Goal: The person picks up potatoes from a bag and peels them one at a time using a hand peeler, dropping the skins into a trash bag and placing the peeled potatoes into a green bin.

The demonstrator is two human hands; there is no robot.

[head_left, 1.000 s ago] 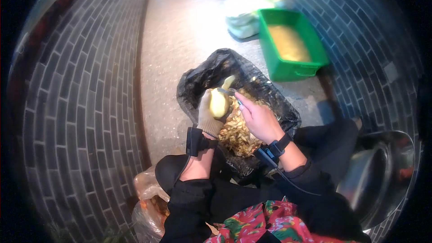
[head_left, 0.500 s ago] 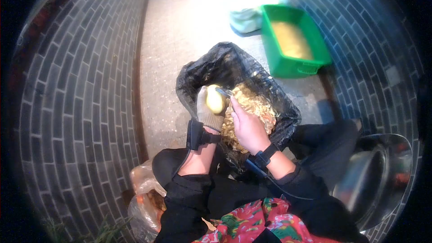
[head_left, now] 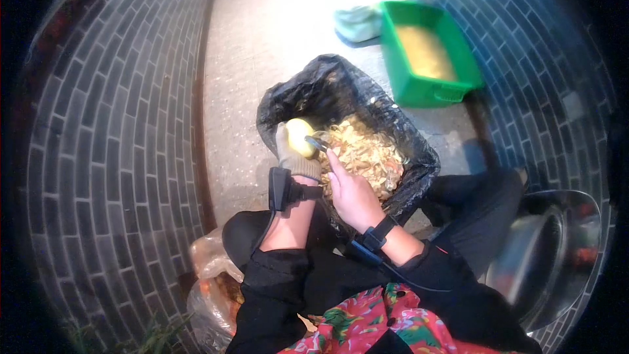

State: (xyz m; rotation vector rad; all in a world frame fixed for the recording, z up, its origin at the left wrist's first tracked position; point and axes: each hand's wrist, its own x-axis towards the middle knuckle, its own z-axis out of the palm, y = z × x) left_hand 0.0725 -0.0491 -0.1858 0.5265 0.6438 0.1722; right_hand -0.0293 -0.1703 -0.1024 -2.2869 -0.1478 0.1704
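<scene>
A pale yellow peeled potato [head_left: 300, 136] rests in my left hand [head_left: 291, 157], which wears a light knitted glove with its fingers closed around it. My right hand [head_left: 354, 190] is bare and grips a peeler [head_left: 317, 143], its head against the potato's right side. Both hands are over a container lined with a black plastic bag [head_left: 409, 124]. Inside it lies a heap of pale and brownish peelings [head_left: 367, 157], partly behind my right hand.
Beyond the bag, to the right, a green tub [head_left: 429, 95] holds something yellowish. Beside it lies a whitish plastic bag [head_left: 357, 23]. A metal basin [head_left: 570, 255] stands at my right, and a clear plastic bag [head_left: 213, 259] with orange-brown contents at my left. Brick surfaces [head_left: 124, 124] flank both sides.
The potato and my left hand have shifted slightly to the left and up. My right hand has moved left with the peeler, now lower on the potato's side.
</scene>
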